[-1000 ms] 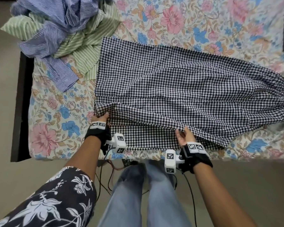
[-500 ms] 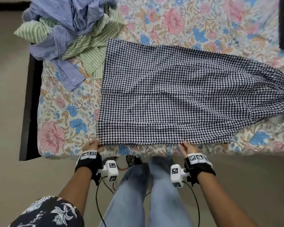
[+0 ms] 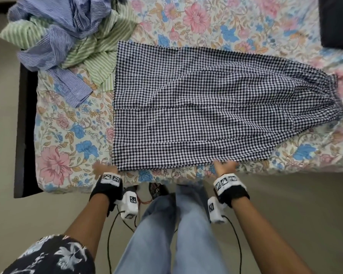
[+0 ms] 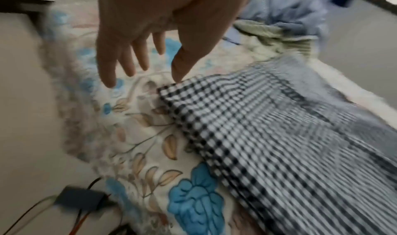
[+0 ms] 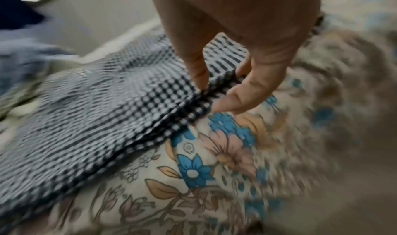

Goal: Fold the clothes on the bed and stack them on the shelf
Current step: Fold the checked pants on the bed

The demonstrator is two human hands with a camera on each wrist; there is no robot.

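The black-and-white gingham cotton garment point(image 3: 196, 107) lies spread flat along the near edge of the floral-sheeted bed point(image 3: 67, 155), its gathered waistband toward the bed's right end. It looks light, thin and limp, so it will likely sag and crease wherever you leave it unsupported; take it at the two near hem corners. Your left hand point(image 4: 150, 34) hovers with fingers apart just beside the near-left corner, holding nothing. Your right hand point(image 5: 236, 60) has thumb and fingers closing on the near hem, though blur hides whether they actually pinch it. At the bed's far-left corner a blue striped shirt point(image 3: 57, 26) and a green striped shirt point(image 3: 91, 50) lie heaped, the green one touching the gingham's far-left corner, so it may drag along.
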